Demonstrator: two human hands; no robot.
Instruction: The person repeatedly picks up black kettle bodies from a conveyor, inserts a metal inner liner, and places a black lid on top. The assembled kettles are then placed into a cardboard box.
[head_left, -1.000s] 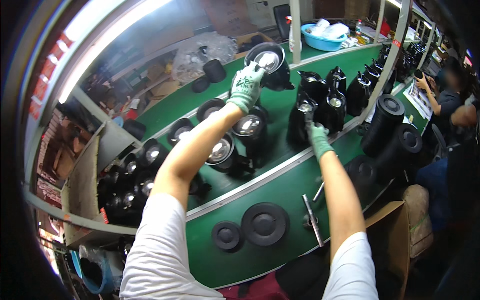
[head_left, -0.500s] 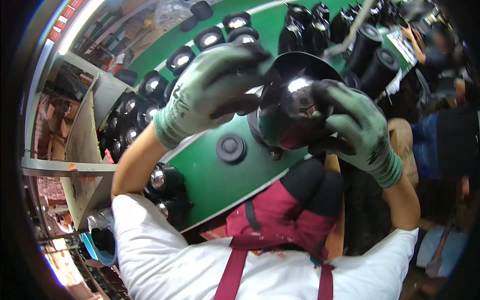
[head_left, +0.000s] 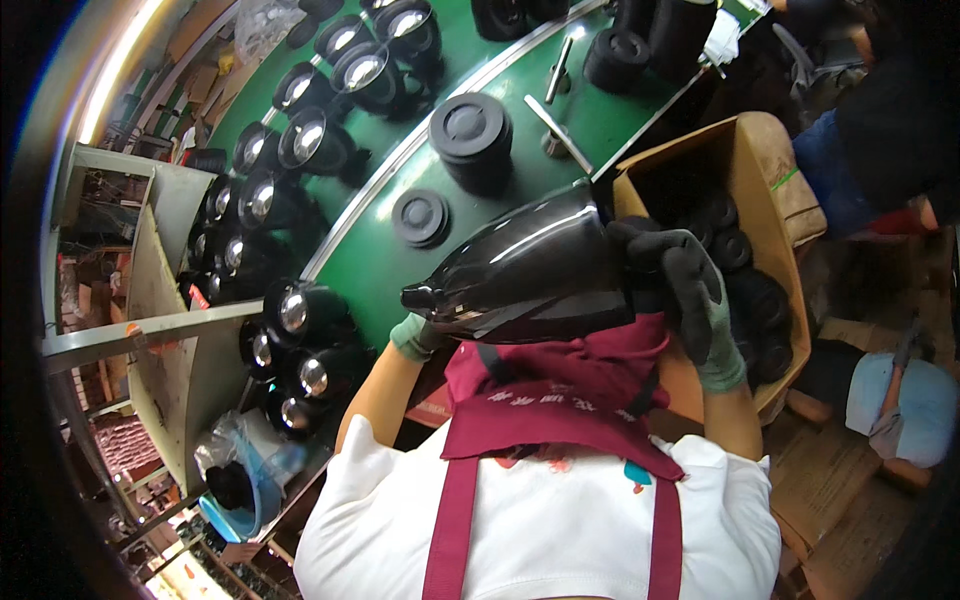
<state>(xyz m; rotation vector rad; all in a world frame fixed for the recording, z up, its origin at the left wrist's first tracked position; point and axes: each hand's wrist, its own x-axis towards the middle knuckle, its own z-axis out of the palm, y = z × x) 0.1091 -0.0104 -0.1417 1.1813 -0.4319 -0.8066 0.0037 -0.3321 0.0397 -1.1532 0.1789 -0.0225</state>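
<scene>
A glossy black jug body (head_left: pixel 535 265) lies tilted across my lap, its narrow spout end to the left and its wide end to the right. My left hand (head_left: pixel 425 335), in a green and dark glove, grips it from below near the spout; most of its fingers are hidden behind it. Curled at the wide end is my gloved right hand (head_left: pixel 695 305). Dark shapes between those fingers and the rim are too dark to tell apart. Beyond the jug body, a ridged black round lid (head_left: pixel 420 217) lies on the green table (head_left: pixel 375 260).
A stack of black round lids (head_left: pixel 470 140) stands farther back, near metal rods (head_left: pixel 560 137). Many glossy black jug bodies (head_left: pixel 305 140) crowd the left. A cardboard box (head_left: pixel 765 200) of black round parts stands at my right. A blue basin (head_left: pixel 265 490) sits lower left.
The jug body has come down toward my lap and turned onto its side. My left hand has moved down to the spout end; my right hand has lowered to the wide end. The view has shifted.
</scene>
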